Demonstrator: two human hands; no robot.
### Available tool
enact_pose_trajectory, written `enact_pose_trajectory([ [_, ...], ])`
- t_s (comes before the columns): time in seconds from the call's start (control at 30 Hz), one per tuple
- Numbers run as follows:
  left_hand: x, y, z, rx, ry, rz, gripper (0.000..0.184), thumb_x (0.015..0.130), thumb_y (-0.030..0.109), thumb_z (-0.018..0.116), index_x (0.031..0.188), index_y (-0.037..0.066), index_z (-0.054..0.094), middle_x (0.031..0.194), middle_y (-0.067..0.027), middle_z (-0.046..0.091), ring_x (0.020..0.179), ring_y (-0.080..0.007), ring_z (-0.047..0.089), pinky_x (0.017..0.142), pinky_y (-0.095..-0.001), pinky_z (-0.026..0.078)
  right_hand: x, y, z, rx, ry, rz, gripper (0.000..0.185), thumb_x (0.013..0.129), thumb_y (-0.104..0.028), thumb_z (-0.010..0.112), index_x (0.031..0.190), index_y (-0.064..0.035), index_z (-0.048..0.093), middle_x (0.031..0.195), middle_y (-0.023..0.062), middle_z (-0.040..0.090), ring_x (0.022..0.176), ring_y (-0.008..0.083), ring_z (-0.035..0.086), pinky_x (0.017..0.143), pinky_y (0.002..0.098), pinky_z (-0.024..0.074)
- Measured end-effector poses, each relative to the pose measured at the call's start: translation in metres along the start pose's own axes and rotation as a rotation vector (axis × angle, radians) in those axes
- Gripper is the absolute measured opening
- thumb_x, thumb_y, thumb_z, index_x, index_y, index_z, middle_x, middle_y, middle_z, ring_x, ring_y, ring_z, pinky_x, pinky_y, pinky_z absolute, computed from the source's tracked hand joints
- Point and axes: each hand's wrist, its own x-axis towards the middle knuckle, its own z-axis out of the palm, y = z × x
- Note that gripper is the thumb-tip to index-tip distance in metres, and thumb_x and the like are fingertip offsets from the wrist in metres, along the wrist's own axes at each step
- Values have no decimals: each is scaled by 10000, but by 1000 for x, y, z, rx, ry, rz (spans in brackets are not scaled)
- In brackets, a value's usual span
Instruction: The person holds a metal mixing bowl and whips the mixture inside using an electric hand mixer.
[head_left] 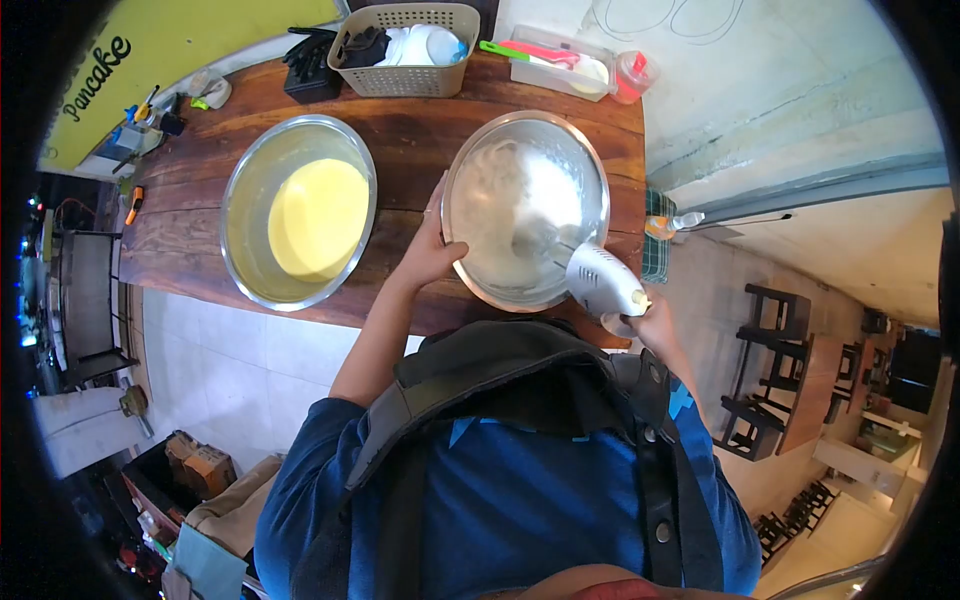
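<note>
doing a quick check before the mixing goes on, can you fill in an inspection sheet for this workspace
Surface: brown wooden table, bare between the two bowls.
Job's things: white hand mixer dips into the right metal bowl, its contents pale and blurred; left metal bowl holds yellow batter-like liquid.
Clutter: basket and plastic tray, both filled, along the far edge; orange-and-black tool near the left end.
Hands: left hand holds the right bowl's rim; right hand grips the mixer.
Cables: mixer cord, nothing seen; thin looped lines on the wall, possibly wire.
Surroundings: black stools on the right; yellow sign at far left.
</note>
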Motion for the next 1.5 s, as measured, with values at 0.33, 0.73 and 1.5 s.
enact_pose_trajectory([
  [0.33, 24, 47, -29, 11, -113, -27, 926, 608, 6, 545, 1494, 16, 276, 1540, -177, 282, 1462, -298, 192, 1189, -378, 144, 5, 16, 6, 0, 27, -13, 405, 647, 57, 668, 1047, -2, 648, 913, 107, 696, 872, 193, 669, 802, 328, 511],
  [0.73, 54, 52, -25, 56, -177, -12, 901, 600, -5, 532, 1475, 11, 319, 1523, -201, 323, 1463, -312, 201, 1191, -377, 146, 3, 0, 1, -28, 9, 11, 371, 677, 34, 635, 1045, -3, 659, 944, 114, 706, 883, 201, 672, 814, 336, 513],
  [1.5, 49, 56, -25, 6, -164, -30, 915, 606, -10, 538, 1490, 31, 306, 1471, -168, 387, 1405, -273, 302, 1156, -359, 214, 8, 26, 4, 26, 43, -7, 457, 615, 70, 665, 1063, -16, 646, 924, 66, 690, 867, 180, 651, 810, 320, 510],
])
